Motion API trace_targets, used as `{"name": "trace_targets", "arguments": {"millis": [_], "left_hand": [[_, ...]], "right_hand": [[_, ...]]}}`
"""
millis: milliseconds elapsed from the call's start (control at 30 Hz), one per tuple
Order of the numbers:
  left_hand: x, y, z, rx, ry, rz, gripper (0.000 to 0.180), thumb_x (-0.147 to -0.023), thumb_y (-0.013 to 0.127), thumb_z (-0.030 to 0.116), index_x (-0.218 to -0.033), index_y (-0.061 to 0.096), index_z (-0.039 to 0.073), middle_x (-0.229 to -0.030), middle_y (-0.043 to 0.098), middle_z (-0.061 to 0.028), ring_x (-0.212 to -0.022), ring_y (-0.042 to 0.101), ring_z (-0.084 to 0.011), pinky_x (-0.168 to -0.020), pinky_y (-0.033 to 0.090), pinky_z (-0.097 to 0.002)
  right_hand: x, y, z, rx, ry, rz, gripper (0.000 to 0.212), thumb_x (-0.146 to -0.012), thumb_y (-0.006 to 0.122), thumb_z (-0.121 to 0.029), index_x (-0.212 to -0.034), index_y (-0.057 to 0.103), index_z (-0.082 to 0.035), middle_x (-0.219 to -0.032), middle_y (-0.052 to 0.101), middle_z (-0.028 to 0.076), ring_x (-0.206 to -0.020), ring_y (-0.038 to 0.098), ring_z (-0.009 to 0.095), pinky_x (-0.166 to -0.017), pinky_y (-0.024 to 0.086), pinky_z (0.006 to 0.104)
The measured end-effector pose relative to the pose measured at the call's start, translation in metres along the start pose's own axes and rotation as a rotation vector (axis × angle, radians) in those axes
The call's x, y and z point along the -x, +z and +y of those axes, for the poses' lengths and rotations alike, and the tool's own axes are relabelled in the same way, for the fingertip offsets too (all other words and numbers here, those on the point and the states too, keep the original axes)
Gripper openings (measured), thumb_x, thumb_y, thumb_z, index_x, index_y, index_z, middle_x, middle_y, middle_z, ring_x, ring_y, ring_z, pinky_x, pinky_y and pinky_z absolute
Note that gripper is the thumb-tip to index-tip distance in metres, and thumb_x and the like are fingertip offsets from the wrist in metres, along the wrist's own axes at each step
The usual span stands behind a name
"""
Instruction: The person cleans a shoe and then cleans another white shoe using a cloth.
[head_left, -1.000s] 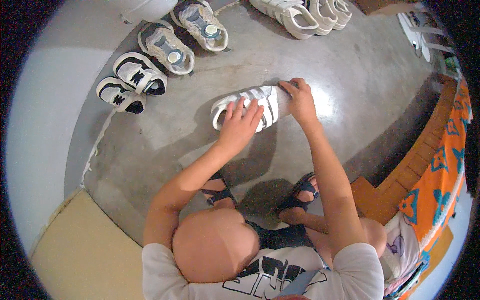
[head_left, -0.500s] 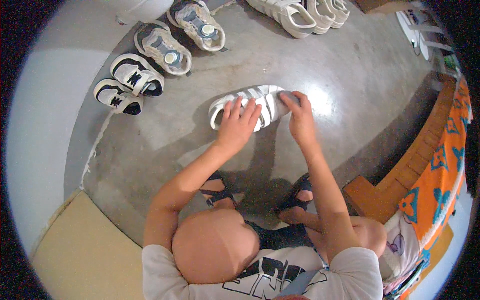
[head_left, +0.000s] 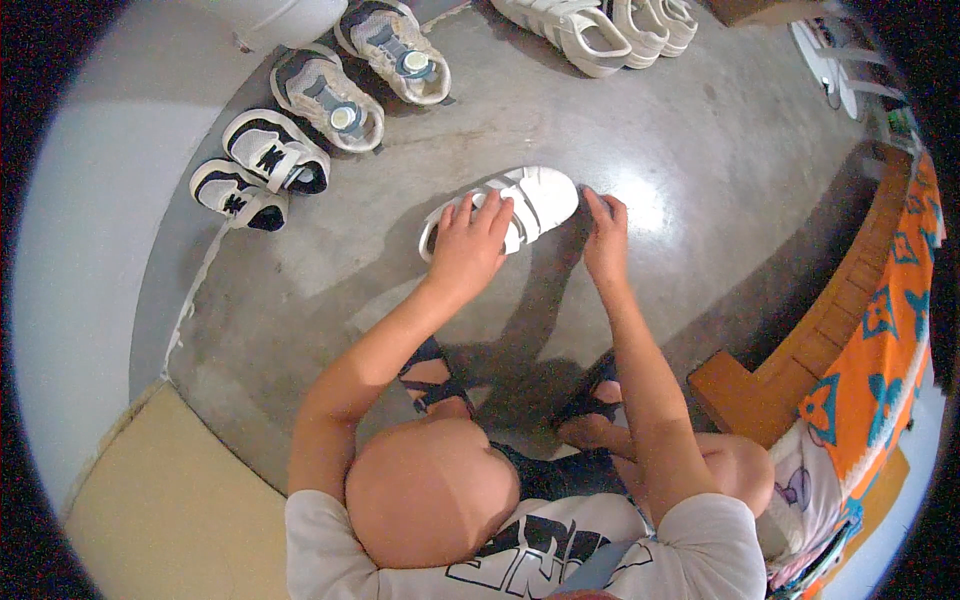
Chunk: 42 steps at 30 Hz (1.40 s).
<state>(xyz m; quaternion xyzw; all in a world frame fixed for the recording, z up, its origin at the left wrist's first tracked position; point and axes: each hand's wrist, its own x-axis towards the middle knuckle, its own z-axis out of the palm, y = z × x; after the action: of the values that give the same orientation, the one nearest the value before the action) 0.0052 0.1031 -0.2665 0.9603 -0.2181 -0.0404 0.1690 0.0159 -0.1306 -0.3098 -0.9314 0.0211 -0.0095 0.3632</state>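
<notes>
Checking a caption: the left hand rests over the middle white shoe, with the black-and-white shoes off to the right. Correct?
Not quite: the head view shows the black-and-white shoes off to the left. The left hand does rest over the middle white shoe.

Orange cloth (head_left: 882,335) – beside wooden frame (head_left: 800,372)

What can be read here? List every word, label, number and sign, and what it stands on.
Shirt: large black letters, folded and partly cut off; no whole word reads.
Orange cloth: teal flower-like figures, no readable words.
White shoe under the left hand: nothing readable.
</notes>
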Motion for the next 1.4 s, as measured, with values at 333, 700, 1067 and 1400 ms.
{"name": "trace_targets", "arguments": {"millis": [333, 700, 1067, 1400], "left_hand": [[0.005, -0.003, -0.008, 0.008, -0.04, -0.054, 0.076, -0.069, 0.078, 0.021, -0.136, 0.044, 0.009, -0.138, 0.045, -0.014, -0.119, 0.05, -0.0397, -0.095, 0.042, -0.0543], [0.002, -0.007, -0.012, 0.043, -0.02, -0.013, 0.071, -0.07, 0.077, 0.023, -0.132, 0.047, 0.008, -0.131, 0.052, -0.0152, -0.108, 0.057, -0.0373, -0.087, 0.047, -0.0486], [0.004, -0.006, -0.012, 0.001, -0.014, 0.008, 0.073, -0.067, 0.08, 0.025, -0.131, 0.049, 0.007, -0.127, 0.053, -0.0151, -0.106, 0.059, -0.0367, -0.085, 0.048, -0.0466], [0.008, -0.003, -0.012, -0.071, -0.018, -0.005, 0.078, -0.064, 0.082, 0.026, -0.131, 0.048, 0.006, -0.129, 0.052, -0.0152, -0.108, 0.058, -0.0372, -0.086, 0.048, -0.0461]], "right_hand": [[0.018, 0.013, -0.021, -0.055, -0.138, -0.013, 0.064, -0.076, 0.051, 0.017, -0.128, 0.059, -0.019, -0.13, 0.046, 0.022, -0.121, 0.047, 0.039, -0.103, 0.04, 0.0409], [0.011, 0.008, -0.025, -0.005, -0.249, -0.058, 0.065, -0.07, 0.052, 0.017, -0.125, 0.062, -0.018, -0.132, 0.048, 0.018, -0.119, 0.049, 0.038, -0.101, 0.041, 0.0415], [-0.002, 0.011, -0.06, 0.135, -0.178, -0.119, 0.045, -0.078, 0.057, 0.002, -0.12, 0.065, -0.014, -0.129, 0.051, 0.017, -0.114, 0.051, 0.037, -0.098, 0.043, 0.0408], [0.001, -0.003, -0.071, 0.054, -0.105, -0.099, 0.05, -0.072, 0.056, 0.009, -0.117, 0.065, -0.01, -0.122, 0.054, 0.017, -0.113, 0.052, 0.037, -0.097, 0.044, 0.0415]]}}
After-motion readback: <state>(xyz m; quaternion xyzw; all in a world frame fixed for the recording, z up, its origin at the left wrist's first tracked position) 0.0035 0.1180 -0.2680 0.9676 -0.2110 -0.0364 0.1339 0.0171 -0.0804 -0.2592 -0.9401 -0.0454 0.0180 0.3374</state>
